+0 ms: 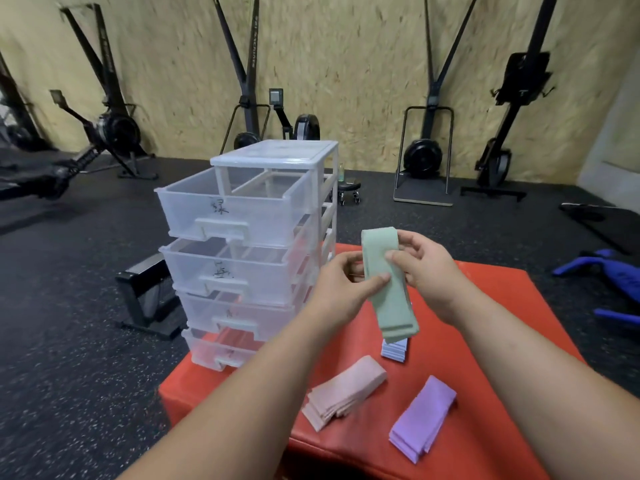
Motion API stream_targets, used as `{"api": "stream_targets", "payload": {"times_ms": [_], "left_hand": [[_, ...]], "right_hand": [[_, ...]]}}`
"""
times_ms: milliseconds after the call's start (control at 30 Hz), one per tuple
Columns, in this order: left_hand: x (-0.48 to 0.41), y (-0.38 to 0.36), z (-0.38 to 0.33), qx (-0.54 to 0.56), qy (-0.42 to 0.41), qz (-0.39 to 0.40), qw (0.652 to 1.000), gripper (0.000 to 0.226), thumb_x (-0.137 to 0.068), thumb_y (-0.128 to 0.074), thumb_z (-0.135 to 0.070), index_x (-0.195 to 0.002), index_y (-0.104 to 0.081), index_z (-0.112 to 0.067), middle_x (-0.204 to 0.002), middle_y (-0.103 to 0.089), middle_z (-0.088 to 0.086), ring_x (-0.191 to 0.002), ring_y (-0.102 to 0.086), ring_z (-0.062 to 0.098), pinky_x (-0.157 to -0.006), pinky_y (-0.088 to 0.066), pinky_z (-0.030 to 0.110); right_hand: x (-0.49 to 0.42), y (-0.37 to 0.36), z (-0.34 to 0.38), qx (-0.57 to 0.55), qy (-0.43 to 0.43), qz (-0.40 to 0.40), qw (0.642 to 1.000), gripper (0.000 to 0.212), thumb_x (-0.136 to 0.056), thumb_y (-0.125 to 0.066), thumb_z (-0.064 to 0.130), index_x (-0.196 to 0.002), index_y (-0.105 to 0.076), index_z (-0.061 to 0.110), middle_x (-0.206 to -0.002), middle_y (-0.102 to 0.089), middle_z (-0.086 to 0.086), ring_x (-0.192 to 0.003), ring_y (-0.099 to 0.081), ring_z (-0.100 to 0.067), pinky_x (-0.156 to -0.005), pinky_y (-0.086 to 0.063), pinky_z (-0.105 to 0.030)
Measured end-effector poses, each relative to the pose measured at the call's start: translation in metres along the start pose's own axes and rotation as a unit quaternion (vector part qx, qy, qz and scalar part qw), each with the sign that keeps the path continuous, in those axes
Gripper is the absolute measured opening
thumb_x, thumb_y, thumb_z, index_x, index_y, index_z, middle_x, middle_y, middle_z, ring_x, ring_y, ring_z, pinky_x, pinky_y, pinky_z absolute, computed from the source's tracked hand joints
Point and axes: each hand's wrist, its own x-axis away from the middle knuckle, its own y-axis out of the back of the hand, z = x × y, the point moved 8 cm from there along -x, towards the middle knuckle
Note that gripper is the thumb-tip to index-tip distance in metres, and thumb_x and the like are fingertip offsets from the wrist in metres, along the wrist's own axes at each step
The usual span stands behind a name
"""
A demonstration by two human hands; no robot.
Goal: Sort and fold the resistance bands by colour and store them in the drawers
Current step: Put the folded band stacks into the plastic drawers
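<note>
A pale blue stack of bands (394, 351) is mostly hidden behind the hanging green band (389, 292), just right of centre. The handwritten marks on the fronts of the clear drawer unit (242, 268) are too faint to read. A blue object (609, 271) is cut off at the right edge, and the left edge is blurred.

Both bare forearms reach in from the bottom. The left hand (341, 282) pinches the folded green band at its middle with thumb and fingers. The right hand (420, 268) curls around its upper part. The band hangs above the red padded surface (391, 396).

On that surface lie a folded pink stack (343, 393) and a purple stack (422, 414), lower centre. The drawer unit stands at centre left, its top drawer (235, 206) pulled out.

Beyond are a black speckled floor (69, 341), a chipboard wall (346, 64), and upright rowing machines (422, 150) across the top.
</note>
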Motion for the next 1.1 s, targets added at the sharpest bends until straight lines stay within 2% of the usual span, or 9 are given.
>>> {"api": "stream_targets", "payload": {"times_ms": [67, 167, 300, 500, 633, 733, 867, 1000, 1100], "left_hand": [[0.010, 0.006, -0.016, -0.006, -0.009, -0.006, 1.000, 0.048, -0.081, -0.090, -0.019, -0.123, -0.067, -0.011, -0.108, -0.077, 0.012, -0.091, -0.073, 0.017, -0.074, -0.060, 0.030], [0.029, 0.020, -0.039, -0.005, -0.021, -0.027, 0.999, 0.046, -0.080, -0.090, -0.019, -0.120, -0.067, -0.014, -0.105, -0.076, 0.008, -0.093, -0.074, 0.019, -0.083, -0.065, 0.041], [0.057, 0.040, -0.066, 0.029, -0.028, -0.041, 0.998, 0.044, -0.085, -0.088, -0.012, -0.122, -0.065, -0.011, -0.107, -0.077, 0.011, -0.100, -0.077, 0.027, -0.084, -0.065, 0.044], [0.087, 0.076, -0.100, 0.094, -0.034, -0.046, 0.994, 0.047, -0.086, -0.088, -0.016, -0.126, -0.063, -0.013, -0.107, -0.075, 0.008, -0.096, -0.078, 0.017, -0.082, -0.065, 0.034], [0.089, 0.113, -0.116, 0.070, -0.047, -0.041, 0.996, 0.049, -0.092, -0.083, -0.033, -0.131, -0.061, -0.014, -0.112, -0.075, 0.011, -0.104, -0.077, 0.021, -0.089, -0.065, 0.041], [0.082, 0.155, -0.117, -0.082, -0.056, -0.098, 0.990, 0.059, -0.088, -0.081, -0.053, -0.134, -0.059, -0.024, -0.113, -0.072, -0.002, -0.105, -0.071, 0.013, -0.089, -0.062, 0.036], [0.066, 0.208, -0.105, -0.260, -0.057, -0.195, 0.944, 0.069, -0.085, -0.081, -0.054, -0.141, -0.051, -0.027, -0.126, -0.056, -0.004, -0.114, -0.059, 0.014, -0.091, -0.052, 0.034], [0.045, 0.240, -0.089, -0.312, -0.056, -0.257, 0.913, 0.078, -0.083, -0.082, -0.056, -0.142, -0.047, -0.020, -0.137, -0.045, 0.002, -0.132, -0.046, 0.024, -0.107, -0.047, 0.044], [0.032, 0.251, -0.076, -0.315, -0.047, -0.284, 0.904, 0.087, -0.079, -0.082, -0.061, -0.143, -0.043, -0.018, -0.138, -0.042, 0.003, -0.132, -0.042, 0.027, -0.109, -0.044, 0.046]], "right_hand": [[0.017, -0.005, 0.015, -0.015, 0.003, 0.010, 1.000, 0.033, -0.102, -0.061, 0.007, -0.135, -0.062, 0.011, -0.125, -0.074, -0.011, -0.120, -0.069, -0.031, -0.103, -0.055, -0.051], [0.044, -0.020, 0.033, -0.016, 0.002, 0.049, 0.999, 0.027, -0.107, -0.056, 0.018, -0.130, -0.066, 0.011, -0.125, -0.074, -0.013, -0.118, -0.070, -0.029, -0.100, -0.057, -0.047], [0.072, -0.043, 0.046, -0.014, -0.011, 0.111, 0.994, 0.032, -0.107, -0.055, 0.027, -0.131, -0.067, 0.010, -0.124, -0.074, -0.014, -0.119, -0.070, -0.032, -0.101, -0.055, -0.046], [0.085, -0.080, 0.090, -0.008, 0.024, 0.125, 0.992, 0.029, -0.106, -0.058, 0.026, -0.129, -0.068, 0.011, -0.122, -0.074, -0.015, -0.116, -0.071, -0.034, -0.101, -0.056, -0.052], [0.069, -0.103, 0.127, 0.076, 0.059, 0.124, 0.988, 0.021, -0.103, -0.063, 0.026, -0.118, -0.074, 0.016, -0.108, -0.079, -0.007, -0.104, -0.075, -0.031, -0.082, -0.060, -0.039], [0.045, -0.119, 0.156, 0.175, 0.057, 0.134, 0.974, 0.017, -0.101, -0.066, 0.033, -0.109, -0.076, 0.023, -0.096, -0.078, -0.004, -0.078, -0.073, -0.019, -0.062, -0.057, -0.033], [-0.001, -0.146, 0.196, 0.317, 0.107, 0.143, 0.931, 0.020, -0.099, -0.067, 0.039, -0.107, -0.077, 0.023, -0.102, -0.076, -0.009, -0.086, -0.070, -0.022, -0.074, -0.052, -0.036], [-0.057, -0.180, 0.227, 0.495, 0.145, 0.150, 0.843, 0.025, -0.096, -0.066, 0.045, -0.112, -0.074, 0.027, -0.100, -0.074, -0.003, -0.090, -0.069, -0.027, -0.077, -0.056, -0.041], [-0.098, -0.210, 0.228, 0.594, 0.157, 0.153, 0.774, 0.037, -0.095, -0.066, 0.046, -0.116, -0.072, 0.017, -0.106, -0.072, -0.006, -0.096, -0.066, -0.027, -0.087, -0.056, -0.041]]}}
